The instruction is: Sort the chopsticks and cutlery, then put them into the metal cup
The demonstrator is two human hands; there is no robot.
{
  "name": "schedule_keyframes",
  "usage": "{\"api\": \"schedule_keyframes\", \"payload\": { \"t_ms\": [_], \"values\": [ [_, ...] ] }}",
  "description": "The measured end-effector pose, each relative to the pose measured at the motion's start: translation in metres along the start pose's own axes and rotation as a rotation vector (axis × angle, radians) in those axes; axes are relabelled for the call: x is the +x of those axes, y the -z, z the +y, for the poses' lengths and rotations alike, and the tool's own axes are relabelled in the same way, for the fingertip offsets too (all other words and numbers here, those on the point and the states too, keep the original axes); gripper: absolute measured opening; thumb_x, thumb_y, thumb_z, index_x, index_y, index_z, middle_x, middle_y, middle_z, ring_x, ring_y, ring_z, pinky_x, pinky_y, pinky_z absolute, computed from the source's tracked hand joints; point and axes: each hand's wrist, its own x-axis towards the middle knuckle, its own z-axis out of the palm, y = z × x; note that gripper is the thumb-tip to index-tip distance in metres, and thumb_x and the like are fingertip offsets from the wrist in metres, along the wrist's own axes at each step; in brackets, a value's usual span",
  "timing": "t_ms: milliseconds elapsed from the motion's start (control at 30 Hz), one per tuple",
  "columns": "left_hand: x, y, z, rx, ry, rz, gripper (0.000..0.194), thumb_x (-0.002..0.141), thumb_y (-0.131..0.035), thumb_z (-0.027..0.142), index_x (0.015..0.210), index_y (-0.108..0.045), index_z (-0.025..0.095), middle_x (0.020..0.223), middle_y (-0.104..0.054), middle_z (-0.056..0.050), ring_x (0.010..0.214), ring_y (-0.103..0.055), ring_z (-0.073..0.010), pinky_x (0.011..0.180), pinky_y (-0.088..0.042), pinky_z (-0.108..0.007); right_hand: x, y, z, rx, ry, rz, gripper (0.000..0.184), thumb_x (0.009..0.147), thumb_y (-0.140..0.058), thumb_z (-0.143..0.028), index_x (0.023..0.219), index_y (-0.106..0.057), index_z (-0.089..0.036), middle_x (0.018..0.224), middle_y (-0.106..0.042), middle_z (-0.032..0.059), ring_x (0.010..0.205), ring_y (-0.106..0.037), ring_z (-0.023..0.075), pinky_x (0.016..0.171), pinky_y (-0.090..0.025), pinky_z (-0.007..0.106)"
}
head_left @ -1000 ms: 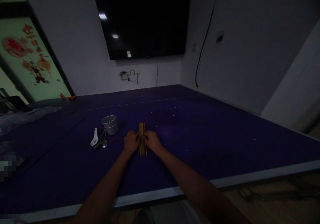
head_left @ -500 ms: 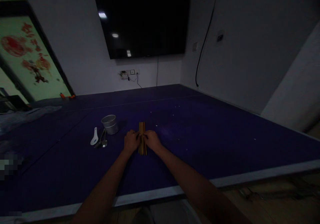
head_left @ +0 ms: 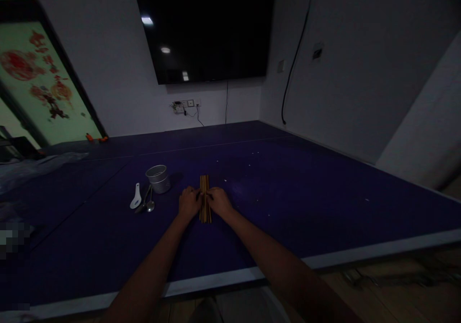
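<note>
A bundle of brown chopsticks [head_left: 205, 214] lies lengthwise on the purple tabletop, pointing away from me. My left hand [head_left: 189, 202] presses against its left side, fingers curled and closed on the sticks. From the right, my right hand [head_left: 219, 201] grips the same bundle with thumb and fingers near its middle. Both hands partly cover the sticks, and the fingertips are hard to make out in the dim light. Left of my hands stand a grey metal cup [head_left: 158, 180], a white soup spoon [head_left: 136, 197] and metal spoons [head_left: 150, 206].
The purple table [head_left: 324, 207] has a pale front edge, with small white specks scattered on top. Clear plastic sheeting [head_left: 43, 164] lies at the far left. Orange-handled items [head_left: 96, 138] sit near the back wall, and a television [head_left: 212, 32] hangs above.
Hardly anything differs. Both hands stay on the chopsticks in the same place, and the view has shifted very slightly.
</note>
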Motion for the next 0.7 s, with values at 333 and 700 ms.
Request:
{"api": "schedule_keyframes", "payload": {
  "t_ms": [333,700],
  "values": [
    [0.001,0.001,-0.002,-0.07,-0.032,0.145,0.034,0.087,-0.038,0.031,0.092,-0.068,0.017,0.08,-0.06,-0.008,0.081,-0.054,-0.0192,0.073,-0.04,-0.03,-0.001,0.002,-0.002,-0.012,0.013,0.013,0.019,0.082,-0.05,-0.014,0.084,-0.069,-0.014,0.09,-0.069,0.0099,0.089,-0.061,0.0172,0.079,-0.04,0.024],
    [-0.002,0.044,-0.041,-0.073,0.403,0.797,0.034,0.087,-0.034,0.037,0.081,-0.058,0.015,0.086,-0.058,-0.012,0.09,-0.051,-0.026,0.079,-0.037,-0.039,-0.005,0.009,-0.008,0.091,-0.024,0.183,0.024,0.084,-0.046,-0.014,0.09,-0.07,-0.016,0.097,-0.068,0.0084,0.094,-0.061,0.0169,0.085,-0.043,0.026]
  ]
}}
